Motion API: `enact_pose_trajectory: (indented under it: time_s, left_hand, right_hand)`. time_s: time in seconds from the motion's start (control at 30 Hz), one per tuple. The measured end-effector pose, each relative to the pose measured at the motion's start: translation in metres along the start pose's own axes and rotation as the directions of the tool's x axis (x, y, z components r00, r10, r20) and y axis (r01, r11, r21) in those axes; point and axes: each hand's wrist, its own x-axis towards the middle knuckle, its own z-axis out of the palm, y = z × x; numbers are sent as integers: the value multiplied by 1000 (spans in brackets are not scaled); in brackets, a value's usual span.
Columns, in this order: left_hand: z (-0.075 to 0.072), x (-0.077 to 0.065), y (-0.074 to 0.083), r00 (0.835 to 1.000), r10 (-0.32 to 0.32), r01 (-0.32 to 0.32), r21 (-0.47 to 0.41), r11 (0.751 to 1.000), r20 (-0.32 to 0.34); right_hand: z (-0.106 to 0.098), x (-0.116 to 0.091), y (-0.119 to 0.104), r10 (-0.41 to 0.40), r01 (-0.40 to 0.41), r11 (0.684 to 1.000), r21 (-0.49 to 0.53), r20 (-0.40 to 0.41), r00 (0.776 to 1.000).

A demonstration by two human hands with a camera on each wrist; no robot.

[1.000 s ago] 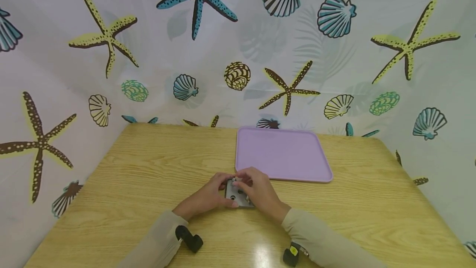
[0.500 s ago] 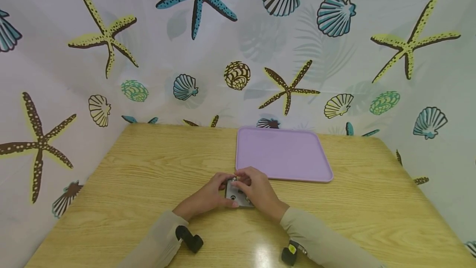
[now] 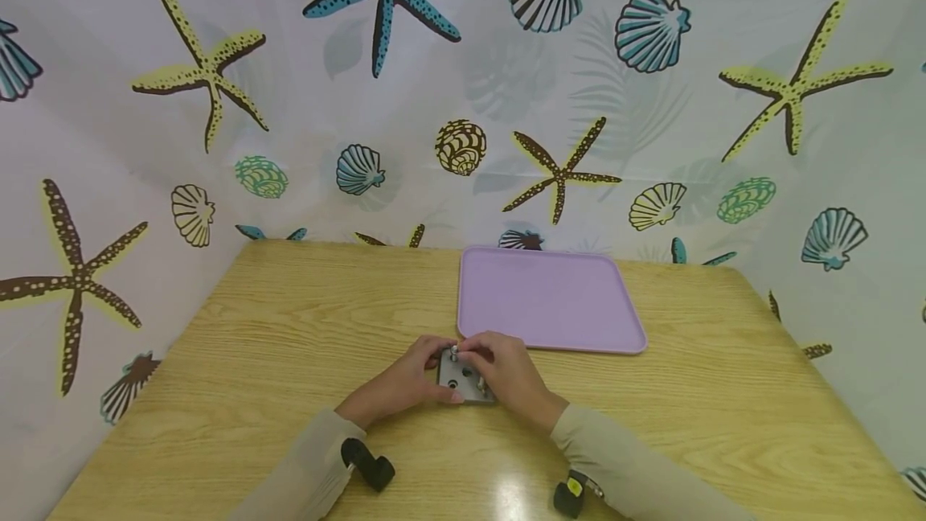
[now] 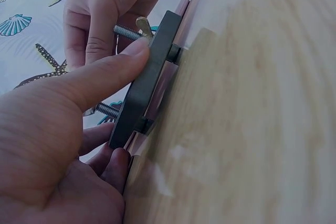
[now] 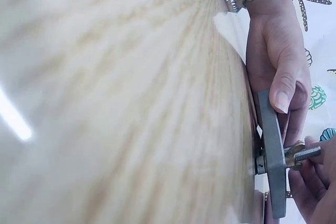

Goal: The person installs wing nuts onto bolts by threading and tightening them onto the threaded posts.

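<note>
Drawn back slightly, the right hand (image 3: 509,374) curls beside a bolt (image 3: 454,353); whether it pinches is unclear. Between both, the left hand (image 3: 412,378) gripping it, the plate (image 4: 144,85) lies level, bolt axis upright.

Tabletop (image 3: 318,304): yellow-brown woodgrain. Tray (image 3: 550,300) at its far edge: plain lilac. Plate (image 3: 456,374): grey. Backdrop (image 3: 427,99): whitish, starfish-and-shell print.

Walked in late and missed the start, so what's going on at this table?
A person's left hand grips a metal plate at a wooden table, thumb on the near edge. The right hand has its fingertips at a bolt in the far-left corner, though whether they pinch it is hard to tell. A second bolt, nearer the person, carries a wing nut. A purple tray lies beyond the plate.
</note>
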Motion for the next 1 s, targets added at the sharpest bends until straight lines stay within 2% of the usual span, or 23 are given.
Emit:
enact_pose_trajectory:
  time_s: [0.5,0.8,1.0]
  left_hand:
    - [-1,1,-2,1000,29,-29,-7,1000,11]
    - [-1,1,0,1000,3,-3,6,1000,-7]
    - [0,1,0,1000,31,-31,-26,999,-1]
  right_hand:
    - [8,7,-1,19,-19,1000,22,9,1000]
    - [3,4,0,15,-15,999,-30,-19,1000]
    - [-1,2,1,10,-10,1000,-20,-17,1000]
